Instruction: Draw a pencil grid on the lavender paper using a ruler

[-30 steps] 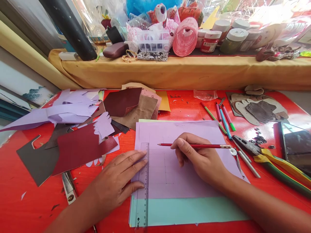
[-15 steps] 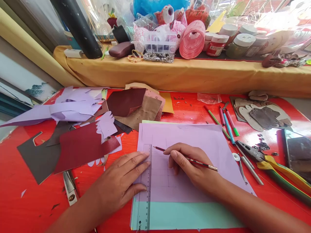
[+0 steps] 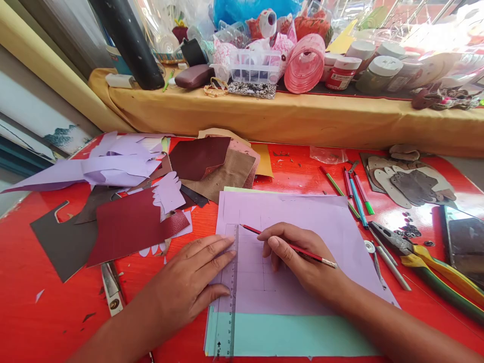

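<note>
My left hand (image 3: 189, 285) lies flat with fingers spread, pressing a clear plastic ruler (image 3: 230, 297) onto a lilac paper sheet (image 3: 321, 222). The ruler runs upright along the sheet's left part. My right hand (image 3: 302, 262) grips a red pencil (image 3: 280, 242), whose tip rests at the ruler's top end. Faint pencil lines form a grid on the lilac sheet between my hands. A pale green sheet (image 3: 295, 335) lies under the lilac one and shows at the near edge.
Leather scraps (image 3: 204, 164), a dark red piece (image 3: 128, 224) and lilac offcuts (image 3: 113, 169) lie left on the red table (image 3: 45, 317). Coloured pencils (image 3: 355, 194), yellow-handled pliers (image 3: 423, 257), a phone (image 3: 467, 242) and cut shapes (image 3: 408, 179) are right. A cluttered yellow-draped shelf (image 3: 287, 118) runs behind.
My right hand turned the pencil from lying level above the sheet to slanting, and brought its tip left to the ruler's top. The left hand stayed on the ruler.
</note>
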Tool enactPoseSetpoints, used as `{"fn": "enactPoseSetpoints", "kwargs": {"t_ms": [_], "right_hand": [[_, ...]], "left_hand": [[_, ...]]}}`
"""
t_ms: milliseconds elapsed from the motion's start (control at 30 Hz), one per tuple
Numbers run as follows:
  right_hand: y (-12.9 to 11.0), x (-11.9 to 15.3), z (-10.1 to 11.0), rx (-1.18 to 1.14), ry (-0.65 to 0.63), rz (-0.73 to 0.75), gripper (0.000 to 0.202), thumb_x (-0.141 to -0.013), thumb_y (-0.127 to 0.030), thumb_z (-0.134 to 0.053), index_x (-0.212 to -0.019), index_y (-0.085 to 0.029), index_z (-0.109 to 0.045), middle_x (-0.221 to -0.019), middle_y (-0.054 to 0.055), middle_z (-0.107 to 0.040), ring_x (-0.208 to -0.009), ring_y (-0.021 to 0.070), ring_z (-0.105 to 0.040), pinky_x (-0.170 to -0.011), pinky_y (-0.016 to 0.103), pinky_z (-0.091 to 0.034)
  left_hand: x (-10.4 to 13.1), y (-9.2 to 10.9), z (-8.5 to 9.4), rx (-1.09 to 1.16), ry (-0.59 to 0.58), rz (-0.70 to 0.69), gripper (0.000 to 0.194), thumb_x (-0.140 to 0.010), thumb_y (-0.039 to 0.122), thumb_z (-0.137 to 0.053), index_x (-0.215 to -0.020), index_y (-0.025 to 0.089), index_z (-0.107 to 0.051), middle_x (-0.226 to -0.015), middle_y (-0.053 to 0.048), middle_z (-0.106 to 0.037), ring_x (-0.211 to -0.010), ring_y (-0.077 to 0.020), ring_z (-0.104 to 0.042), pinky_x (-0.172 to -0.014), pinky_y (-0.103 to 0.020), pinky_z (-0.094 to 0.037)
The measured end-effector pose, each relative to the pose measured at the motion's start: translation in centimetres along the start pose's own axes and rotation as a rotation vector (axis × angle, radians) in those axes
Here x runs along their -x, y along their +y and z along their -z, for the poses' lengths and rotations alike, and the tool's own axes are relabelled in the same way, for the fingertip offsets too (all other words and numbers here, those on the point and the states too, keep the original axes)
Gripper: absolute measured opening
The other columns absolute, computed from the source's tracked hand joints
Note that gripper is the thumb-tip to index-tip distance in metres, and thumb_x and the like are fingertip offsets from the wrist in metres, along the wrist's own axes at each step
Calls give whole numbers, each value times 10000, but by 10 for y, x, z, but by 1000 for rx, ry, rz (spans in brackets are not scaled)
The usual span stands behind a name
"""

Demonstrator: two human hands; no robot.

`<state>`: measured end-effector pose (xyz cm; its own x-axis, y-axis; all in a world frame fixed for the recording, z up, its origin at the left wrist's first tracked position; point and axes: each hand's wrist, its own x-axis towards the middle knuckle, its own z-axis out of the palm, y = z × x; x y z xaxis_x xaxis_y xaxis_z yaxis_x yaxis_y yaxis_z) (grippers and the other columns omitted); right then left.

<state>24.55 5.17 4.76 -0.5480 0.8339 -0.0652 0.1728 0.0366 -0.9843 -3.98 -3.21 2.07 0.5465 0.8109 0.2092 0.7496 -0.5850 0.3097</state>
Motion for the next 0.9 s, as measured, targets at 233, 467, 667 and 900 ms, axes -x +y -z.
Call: {"fn": "enactPoseSetpoints", "kwargs": {"t_ms": [233, 467, 667, 900], "right_hand": [[1, 1, 0, 7, 5, 3, 337, -1144, -446, -562, -1021, -193, -749, -850, 40, -752, -638, 149, -686, -609, 269, -541], [1, 0, -2, 13, 5, 21, 286, -1144, -364, -552, -1034, -190, -750, -865, 32, -752, -637, 133, -675, -613, 253, -529], [-2, -1, -2, 37, 9, 21, 283, -1134, -349, -552, -986, -196, -737, -852, 31, -750, -628, 133, -671, -610, 254, -533], [-2, -2, -4, 47, 17, 13, 293, -1131, -356, -550, -941, -207, -716, -822, 28, -747, -616, 139, -676, -611, 260, -537]], "left_hand": [[2, -1, -2, 21, -7, 13, 484, -1163, 512, -511, -1548, 242, -624, -1613, -91, -630, -1454, -281, -605, -1189, -453, -562], [-2, -1, 2, 5, 4, -11, 473, -1173, 509, -490, -1529, 232, -633, -1593, -83, -651, -1437, -269, -624, -1178, -432, -571], [-1, -1, 1, 1, -2, -11, 473, -1175, 494, -493, -1540, 225, -624, -1598, -89, -647, -1435, -272, -628, -1191, -437, -563], [1, -1, -1, 18, -9, 2, 486, -1169, 490, -507, -1579, 246, -599, -1615, -90, -631, -1456, -283, -613, -1201, -448, -555]]}}
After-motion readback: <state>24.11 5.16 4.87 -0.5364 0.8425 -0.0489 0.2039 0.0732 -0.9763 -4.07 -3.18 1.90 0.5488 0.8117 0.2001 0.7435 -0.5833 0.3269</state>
